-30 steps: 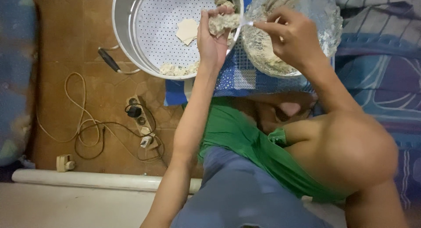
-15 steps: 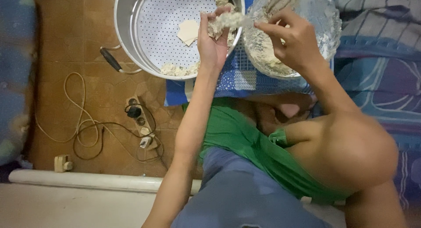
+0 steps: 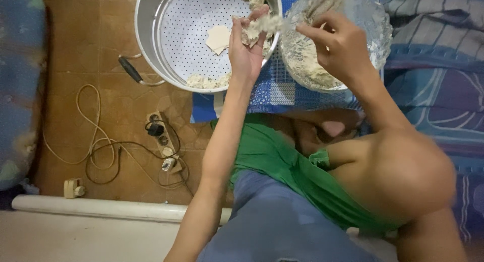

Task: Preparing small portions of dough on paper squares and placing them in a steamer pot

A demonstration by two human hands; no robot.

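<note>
While the left hand (image 3: pixel 245 50) cups a lump of pale dough (image 3: pixel 261 26) in curled fingers, palm turned up over the steamer's edge, the right hand (image 3: pixel 339 45) is pinched shut on what looks like a thin utensil whose tip meets the lump, though blur hides its shape; the two meet just where crumbs would fall into one vessel or the other. The dough sits at the hands' meeting point, about 12 o'clock in the view. The steamer (image 3: pixel 146 45), a round metal pot with a white perforated tray, lies at 11 o'clock; a flat pale piece (image 3: pixel 218 38) rests on the tray, with more dough bits at its near rim and far edge. At 1 o'clock, touching the steamer's side, a clear glass bowl (image 3: pixel 375 35) holds the bulk of the mix, close enough for a short reach. Both stand on a blue patterned cloth (image 3: pixel 275 93) spread over a brown tiled floor (image 3: pixel 80 50). At 8 o'clock a power strip (image 3: pixel 162 146) lies among looped cables; a white pipe (image 3: pixel 111 209) runs along 7 o'clock. Striped bedding (image 3: pixel 443 25) fills 2 o'clock, and a blue cushion (image 3: pixel 20 90) sits at 9 o'clock.
</note>
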